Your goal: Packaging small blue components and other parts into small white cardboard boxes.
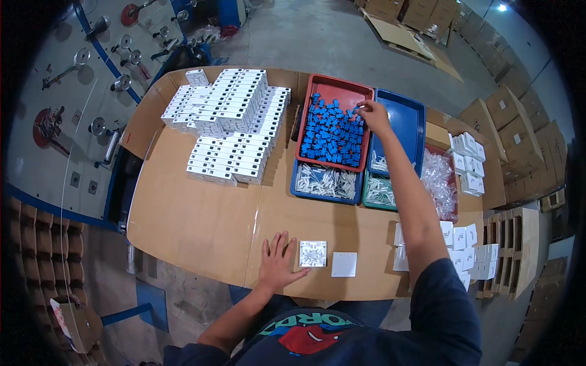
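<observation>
My left hand [278, 263] lies flat on the cardboard with its fingers spread, holding nothing. Just right of it is an open square white housing [312, 254] with its inside facing up. Beside that lies a plain square white cover [343, 265]. My right hand [372, 116] is stretched far forward over the right side of a red tray [342, 89]. Its fingers are pinched together at the edge of a heap of small blue plastic parts [332, 134]; whatever is between the fingertips is too small to make out.
Stacked white boxes [238, 128] fill the table's far left. Blue trays [400, 107], one with white plastic pieces [326, 182], surround the red tray. A green tray [379, 190], clear plastic bags [436, 177] and more white boxes [458, 244] stand to the right.
</observation>
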Available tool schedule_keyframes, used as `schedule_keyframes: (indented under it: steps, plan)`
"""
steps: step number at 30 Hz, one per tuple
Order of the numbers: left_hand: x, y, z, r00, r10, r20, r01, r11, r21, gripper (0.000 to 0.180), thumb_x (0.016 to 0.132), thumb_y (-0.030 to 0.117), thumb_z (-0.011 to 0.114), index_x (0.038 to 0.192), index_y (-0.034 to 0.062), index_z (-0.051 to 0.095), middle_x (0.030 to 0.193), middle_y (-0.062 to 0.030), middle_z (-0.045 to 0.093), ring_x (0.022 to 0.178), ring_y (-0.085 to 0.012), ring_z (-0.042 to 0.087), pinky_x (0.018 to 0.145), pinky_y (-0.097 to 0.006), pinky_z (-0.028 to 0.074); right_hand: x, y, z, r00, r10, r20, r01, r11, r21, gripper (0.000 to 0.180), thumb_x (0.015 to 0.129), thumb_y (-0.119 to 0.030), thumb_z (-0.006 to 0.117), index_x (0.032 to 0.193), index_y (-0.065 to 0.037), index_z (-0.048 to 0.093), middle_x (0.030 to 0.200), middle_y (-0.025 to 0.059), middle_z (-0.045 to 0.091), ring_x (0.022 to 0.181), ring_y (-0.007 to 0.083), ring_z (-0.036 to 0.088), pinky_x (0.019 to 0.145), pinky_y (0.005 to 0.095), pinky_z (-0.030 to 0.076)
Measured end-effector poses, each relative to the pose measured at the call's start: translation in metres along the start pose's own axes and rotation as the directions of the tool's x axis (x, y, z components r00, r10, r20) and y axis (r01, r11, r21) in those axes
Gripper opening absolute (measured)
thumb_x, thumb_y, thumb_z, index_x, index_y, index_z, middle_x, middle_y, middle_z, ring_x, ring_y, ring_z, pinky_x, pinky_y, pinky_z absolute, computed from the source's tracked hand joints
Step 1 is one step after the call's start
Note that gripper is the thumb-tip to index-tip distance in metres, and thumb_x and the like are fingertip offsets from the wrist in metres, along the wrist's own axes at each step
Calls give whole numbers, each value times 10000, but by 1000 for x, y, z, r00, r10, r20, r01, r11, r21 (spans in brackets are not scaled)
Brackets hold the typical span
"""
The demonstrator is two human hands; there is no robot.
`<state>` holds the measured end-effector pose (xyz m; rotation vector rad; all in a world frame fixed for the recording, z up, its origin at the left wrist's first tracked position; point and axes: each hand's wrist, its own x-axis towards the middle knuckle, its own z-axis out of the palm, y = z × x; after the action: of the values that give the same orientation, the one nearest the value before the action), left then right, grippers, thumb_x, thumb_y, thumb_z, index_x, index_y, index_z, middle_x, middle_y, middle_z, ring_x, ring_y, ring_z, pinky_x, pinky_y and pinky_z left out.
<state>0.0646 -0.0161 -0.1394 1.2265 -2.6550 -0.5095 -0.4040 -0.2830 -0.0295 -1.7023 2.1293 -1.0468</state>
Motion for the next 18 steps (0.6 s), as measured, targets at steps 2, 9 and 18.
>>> schedule_keyframes:
  steps: [2,9,18]
  plan:
    - [-2,0,1,1000,-1,2,1,1000,13,1031,803,774,634,1549,88,447,1638,-194,312,1551,-352,213,1236,-632,104,-30,-27,1,983,148,107,-183,808,560,283,923,-98,728,1190,-7,701,1020,111,760,894,207,755,738,312,585]
    - [2,-4,6,1000,-19,13,19,1000,-2,1036,801,775,629,1548,84,436,1645,-191,294,1553,-350,211,1241,-623,93,-185,-154,-10,943,211,257,-324,408,854,326,996,-67,664,1302,38,628,1096,120,717,963,256,746,806,334,625]
    - [4,-4,3,999,0,-36,0,1000,-11,1009,816,763,616,1543,89,430,1642,-174,305,1555,-330,214,1244,-620,95,-301,-148,26,810,216,545,-577,124,807,319,1051,-142,595,1318,31,618,1189,184,716,1041,284,739,898,361,621]
